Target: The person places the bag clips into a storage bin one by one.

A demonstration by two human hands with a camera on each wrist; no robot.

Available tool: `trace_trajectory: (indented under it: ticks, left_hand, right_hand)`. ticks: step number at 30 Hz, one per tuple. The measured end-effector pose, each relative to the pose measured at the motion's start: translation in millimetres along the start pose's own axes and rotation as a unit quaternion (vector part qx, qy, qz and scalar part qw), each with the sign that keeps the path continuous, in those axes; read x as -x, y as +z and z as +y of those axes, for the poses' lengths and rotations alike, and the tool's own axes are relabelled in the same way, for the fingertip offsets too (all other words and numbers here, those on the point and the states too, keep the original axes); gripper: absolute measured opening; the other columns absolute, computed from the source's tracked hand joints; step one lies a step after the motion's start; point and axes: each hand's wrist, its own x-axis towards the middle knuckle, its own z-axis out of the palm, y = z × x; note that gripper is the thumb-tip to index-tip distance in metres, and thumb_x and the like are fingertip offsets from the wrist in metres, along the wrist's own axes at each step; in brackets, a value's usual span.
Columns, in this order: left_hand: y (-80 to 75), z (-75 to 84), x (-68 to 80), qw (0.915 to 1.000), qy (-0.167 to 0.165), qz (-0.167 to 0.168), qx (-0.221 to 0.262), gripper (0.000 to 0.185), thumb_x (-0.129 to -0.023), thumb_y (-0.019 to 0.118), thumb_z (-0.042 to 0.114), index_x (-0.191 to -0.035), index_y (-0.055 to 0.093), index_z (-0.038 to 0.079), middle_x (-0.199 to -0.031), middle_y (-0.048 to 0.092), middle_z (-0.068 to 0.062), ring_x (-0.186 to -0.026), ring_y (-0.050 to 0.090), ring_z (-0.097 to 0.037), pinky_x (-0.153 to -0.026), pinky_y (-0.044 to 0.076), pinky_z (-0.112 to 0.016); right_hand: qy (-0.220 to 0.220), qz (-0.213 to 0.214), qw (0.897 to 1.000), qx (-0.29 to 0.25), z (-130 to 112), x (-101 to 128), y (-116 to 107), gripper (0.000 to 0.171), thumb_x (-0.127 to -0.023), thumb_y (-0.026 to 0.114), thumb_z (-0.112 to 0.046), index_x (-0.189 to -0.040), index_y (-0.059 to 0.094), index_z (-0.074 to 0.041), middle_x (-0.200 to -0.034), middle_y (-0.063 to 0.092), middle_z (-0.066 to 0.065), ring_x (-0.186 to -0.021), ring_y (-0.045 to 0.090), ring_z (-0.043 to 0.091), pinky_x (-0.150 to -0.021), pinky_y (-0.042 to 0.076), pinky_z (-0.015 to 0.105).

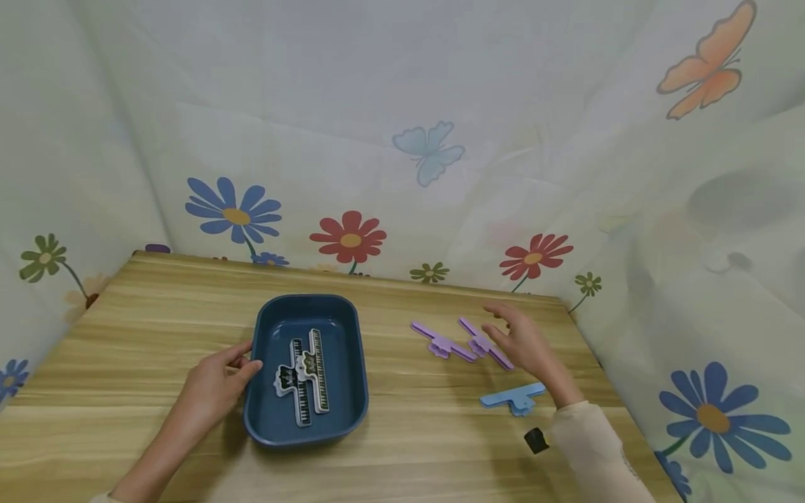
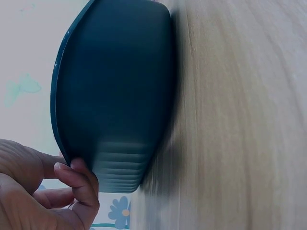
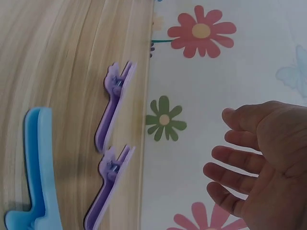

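Head view: a wood-grained surface (image 1: 151, 349), pale yellow-brown with streaks running across it, is bounded at the back and at both sides by a hung white cloth (image 1: 302, 133). Shallow folds cross the cloth, which is printed with blue, red and green flowers along its lower part, a pale blue butterfly (image 1: 430, 151) at mid-height and an orange butterfly (image 1: 707, 63) at upper right. Left of centre on the surface stands a dark blue basin (image 1: 342, 391) with rounded corners, holding two piano-key clips (image 1: 319, 374) side by side on its floor. The left hand (image 1: 214, 384) has its grip closed on the basin's left rim, thumb inside and fingers against the outer wall. The right hand (image 1: 522, 340) hovers near the far edge, its grip loose and fingers parted, apart from the two purple clips (image 1: 484, 342) beside it. Nearer the front lie a light blue clip (image 1: 512, 398) and, just beyond its lower side, a small black object (image 1: 537, 441). Left wrist view: the basin rests flat on the wood.
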Motion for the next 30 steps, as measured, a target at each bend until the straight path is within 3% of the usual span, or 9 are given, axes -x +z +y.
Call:
trace_trajectory:
  ticks: [9,30]
  left_hand:
    - [0.9,-2.3,1.6,0.9999,-0.009,-0.004,0.004,0.051,-0.102,0.066,0.016,-0.141,0.053,-0.013,-0.100,0.067,-0.013,-0.095,0.070,-0.032,-0.067,0.047,-0.033]
    - [3.6,-5.5,1.4,0.9999,-0.013,0.001,0.004,0.051,-0.102,0.066,0.017,-0.142,0.054,-0.011,-0.100,0.067,-0.013,-0.095,0.069,-0.032,-0.068,0.046,-0.036]
  right_hand:
    - [0.012,-0.003,1.000,0.028,12.8,3.0,4.7,0.040,-0.100,0.069,-0.008,-0.137,0.061,0.006,-0.136,0.061,0.025,-0.119,0.061,0.043,-0.092,0.052,0.060]
    - [0.013,-0.006,1.000,0.018,22.6,2.6,22.1,0.039,-0.098,0.070,-0.006,-0.134,0.063,0.006,-0.132,0.064,0.024,-0.118,0.062,0.042,-0.092,0.052,0.059]
